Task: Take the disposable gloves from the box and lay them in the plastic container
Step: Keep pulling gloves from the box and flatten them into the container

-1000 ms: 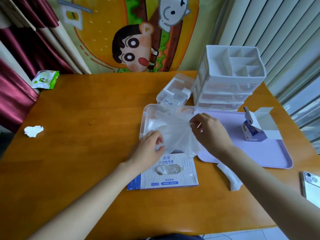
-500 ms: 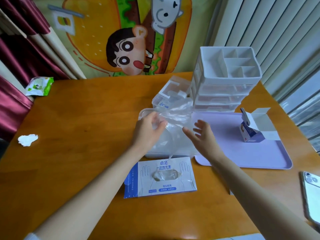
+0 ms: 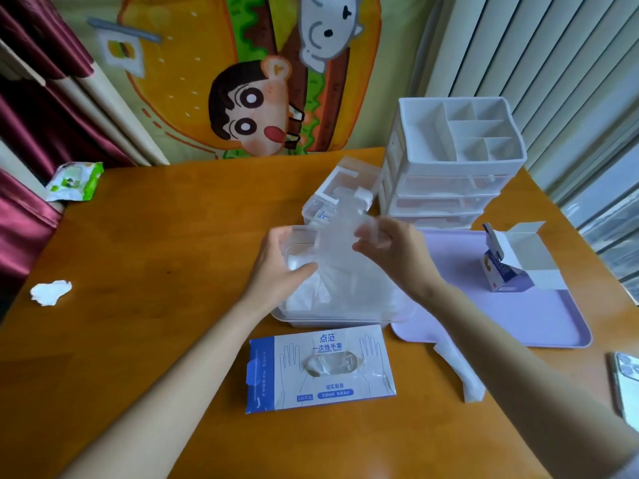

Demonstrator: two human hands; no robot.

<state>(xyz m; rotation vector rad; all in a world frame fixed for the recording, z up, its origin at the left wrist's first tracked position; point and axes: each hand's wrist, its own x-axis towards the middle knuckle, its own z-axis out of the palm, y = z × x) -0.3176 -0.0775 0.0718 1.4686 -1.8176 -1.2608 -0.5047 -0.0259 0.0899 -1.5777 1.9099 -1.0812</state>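
The flat blue-and-white glove box [image 3: 321, 368] lies on the wooden table near me, a glove showing in its oval opening. Just behind it stands the clear plastic container [image 3: 287, 314] with a heap of thin transparent gloves inside. Above the container I hold one transparent glove [image 3: 337, 236] spread between both hands. My left hand [image 3: 276, 267] grips its left edge between thumb and fingers. My right hand [image 3: 394, 254] pinches its upper right part with curled fingers.
A white drawer organiser [image 3: 456, 160] and a small clear box [image 3: 342, 191] stand behind the container. A lilac tray [image 3: 518, 316] at the right carries an opened carton [image 3: 508, 267]. A phone [image 3: 627, 385], white strip [image 3: 460, 371], crumpled tissue [image 3: 50, 292] and wipes pack [image 3: 74, 181] lie around.
The glove came up from the box to above the container. My right hand let go, opened, then took hold of the glove's top again. My left hand shifted along its left edge.
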